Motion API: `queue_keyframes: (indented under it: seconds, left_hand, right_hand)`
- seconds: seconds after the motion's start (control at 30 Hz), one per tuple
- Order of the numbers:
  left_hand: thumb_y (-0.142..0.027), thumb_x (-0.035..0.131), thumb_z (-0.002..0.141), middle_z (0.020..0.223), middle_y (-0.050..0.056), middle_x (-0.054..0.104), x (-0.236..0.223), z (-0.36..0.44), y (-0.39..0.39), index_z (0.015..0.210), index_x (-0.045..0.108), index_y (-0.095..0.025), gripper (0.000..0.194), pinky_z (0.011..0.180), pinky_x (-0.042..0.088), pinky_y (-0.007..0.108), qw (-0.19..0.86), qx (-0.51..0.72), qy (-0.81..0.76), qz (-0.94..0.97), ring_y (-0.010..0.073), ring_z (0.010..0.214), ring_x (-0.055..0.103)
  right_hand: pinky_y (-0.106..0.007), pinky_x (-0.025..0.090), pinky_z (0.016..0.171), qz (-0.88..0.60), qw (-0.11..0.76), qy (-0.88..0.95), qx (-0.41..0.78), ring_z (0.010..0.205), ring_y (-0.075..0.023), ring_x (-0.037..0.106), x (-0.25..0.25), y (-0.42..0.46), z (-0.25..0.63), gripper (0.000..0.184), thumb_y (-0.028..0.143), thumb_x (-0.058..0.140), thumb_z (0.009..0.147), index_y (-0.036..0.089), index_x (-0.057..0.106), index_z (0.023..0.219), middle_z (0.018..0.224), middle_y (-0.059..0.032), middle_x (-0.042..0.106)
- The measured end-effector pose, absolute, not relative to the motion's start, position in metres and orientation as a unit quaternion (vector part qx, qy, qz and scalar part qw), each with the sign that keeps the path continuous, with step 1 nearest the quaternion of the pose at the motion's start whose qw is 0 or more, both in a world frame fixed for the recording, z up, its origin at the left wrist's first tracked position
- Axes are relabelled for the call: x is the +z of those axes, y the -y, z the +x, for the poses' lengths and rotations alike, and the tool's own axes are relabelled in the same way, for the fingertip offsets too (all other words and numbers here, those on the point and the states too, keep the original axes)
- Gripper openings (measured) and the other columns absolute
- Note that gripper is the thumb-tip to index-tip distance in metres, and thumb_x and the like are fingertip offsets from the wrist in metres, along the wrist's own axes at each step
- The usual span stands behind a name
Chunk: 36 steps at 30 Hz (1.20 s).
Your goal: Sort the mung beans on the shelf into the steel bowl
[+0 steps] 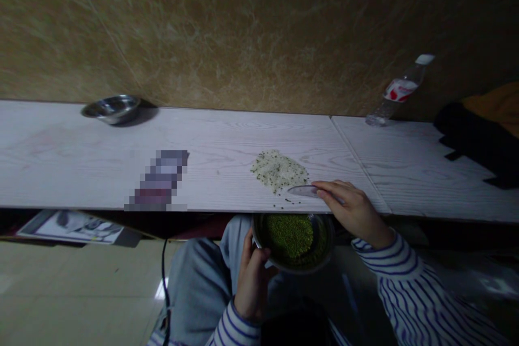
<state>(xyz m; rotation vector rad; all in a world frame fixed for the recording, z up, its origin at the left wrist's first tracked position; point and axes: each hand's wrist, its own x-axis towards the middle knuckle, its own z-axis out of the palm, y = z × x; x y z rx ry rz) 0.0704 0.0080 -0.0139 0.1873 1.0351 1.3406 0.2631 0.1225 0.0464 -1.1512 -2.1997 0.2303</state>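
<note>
My left hand (pixel 252 275) grips the rim of a metal bowl (pixel 320 259) filled with green beans (pixel 290 235), held just below the front edge of the white table (pixel 81 157). My right hand (pixel 352 208) rests on the table edge, its fingers closed on a small flat clear piece (pixel 302 190) that lies against a pile of mixed white grains and green beans (pixel 279 170). A few loose beans lie scattered between the pile and the table edge.
An empty metal bowl (pixel 113 108) stands at the back left by the wall. A plastic water bottle (pixel 399 91) stands at the back right, and dark and orange clothing (pixel 482 135) lies at the far right. A blurred object (pixel 160 181) lies left of the pile.
</note>
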Motion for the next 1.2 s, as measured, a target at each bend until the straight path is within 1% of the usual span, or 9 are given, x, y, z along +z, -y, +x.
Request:
queue_keyframes:
  seconds: [0.13, 0.3, 0.43, 0.57, 0.7, 0.93, 1.03, 1.2]
  left_hand:
    - [-0.023, 0.052, 0.074, 0.126, 0.004, 0.054, -0.015, 0.069, -0.007, 0.125, 0.051, -0.030, 0.051, 0.071, 0.050, 0.031, 0.657, 0.589, -0.462, 0.091, 0.0223, 0.103, 0.053]
    - [-0.023, 0.054, 0.075, 0.126, 0.002, 0.055, -0.019, 0.067, -0.006, 0.126, 0.050, -0.034, 0.053, 0.073, 0.050, 0.030, 0.664, 0.589, -0.450, 0.102, 0.0222, 0.106, 0.053]
    - [-0.022, 0.053, 0.075, 0.126, 0.003, 0.054, -0.018, 0.066, -0.007, 0.126, 0.050, -0.032, 0.052, 0.071, 0.050, 0.029, 0.664, 0.588, -0.451, 0.100, 0.0213, 0.103, 0.053]
    - [-0.022, 0.054, 0.070, 0.122, 0.004, 0.056, -0.018, 0.069, -0.009, 0.127, 0.048, -0.031, 0.058, 0.069, 0.050, 0.031, 0.655, 0.588, -0.467, 0.085, 0.0221, 0.099, 0.054]
    - [-0.023, 0.055, 0.067, 0.122, 0.005, 0.057, -0.019, 0.072, -0.009, 0.129, 0.047, -0.031, 0.062, 0.071, 0.050, 0.034, 0.648, 0.597, -0.469, 0.070, 0.0230, 0.099, 0.054]
    - [-0.021, 0.053, 0.072, 0.122, 0.004, 0.056, -0.014, 0.070, -0.008, 0.126, 0.049, -0.030, 0.056, 0.071, 0.050, 0.030, 0.660, 0.591, -0.455, 0.087, 0.0210, 0.098, 0.055]
    - [-0.021, 0.054, 0.072, 0.122, 0.003, 0.056, -0.013, 0.069, -0.007, 0.125, 0.050, -0.031, 0.055, 0.070, 0.050, 0.030, 0.660, 0.589, -0.459, 0.085, 0.0207, 0.097, 0.055]
    - [-0.021, 0.053, 0.074, 0.127, 0.002, 0.053, -0.016, 0.067, -0.006, 0.126, 0.049, -0.032, 0.053, 0.072, 0.050, 0.029, 0.668, 0.584, -0.452, 0.092, 0.0205, 0.103, 0.053]
  right_hand:
    - [-0.034, 0.047, 0.079, -0.421, 0.311, 0.847, 0.091, 0.086, -0.0174, 0.064, 0.048, -0.122, 0.257, 0.022, 0.022, 0.050, 0.090, 0.022, 0.064, 0.107, 0.093, -0.0042, 0.071]
    - [-0.036, 0.047, 0.078, -0.411, 0.310, 0.853, 0.088, 0.085, -0.0176, 0.064, 0.050, -0.126, 0.247, 0.022, 0.020, 0.049, 0.090, 0.022, 0.064, 0.106, 0.093, -0.0047, 0.072]
    - [-0.036, 0.047, 0.079, -0.398, 0.298, 0.862, 0.098, 0.086, -0.0175, 0.064, 0.051, -0.128, 0.247, 0.023, 0.019, 0.049, 0.090, 0.022, 0.064, 0.107, 0.096, -0.0042, 0.072]
    - [-0.036, 0.047, 0.081, -0.388, 0.292, 0.868, 0.104, 0.088, -0.0177, 0.064, 0.050, -0.125, 0.254, 0.023, 0.019, 0.050, 0.089, 0.023, 0.064, 0.107, 0.097, -0.0041, 0.072]
    - [-0.036, 0.048, 0.080, -0.399, 0.310, 0.857, 0.101, 0.088, -0.0178, 0.064, 0.049, -0.123, 0.259, 0.022, 0.021, 0.050, 0.089, 0.023, 0.064, 0.107, 0.096, -0.0043, 0.072]
    - [-0.035, 0.050, 0.076, -0.415, 0.306, 0.850, 0.103, 0.083, -0.0176, 0.064, 0.045, -0.120, 0.266, 0.022, 0.023, 0.050, 0.090, 0.023, 0.064, 0.107, 0.091, -0.0041, 0.071]
    - [-0.035, 0.050, 0.076, -0.410, 0.304, 0.853, 0.106, 0.084, -0.0179, 0.065, 0.045, -0.120, 0.267, 0.022, 0.023, 0.050, 0.090, 0.023, 0.064, 0.107, 0.092, -0.0043, 0.072]
    - [-0.036, 0.049, 0.078, -0.390, 0.299, 0.864, 0.110, 0.086, -0.0173, 0.065, 0.046, -0.122, 0.259, 0.024, 0.020, 0.049, 0.090, 0.024, 0.064, 0.108, 0.095, -0.0034, 0.072]
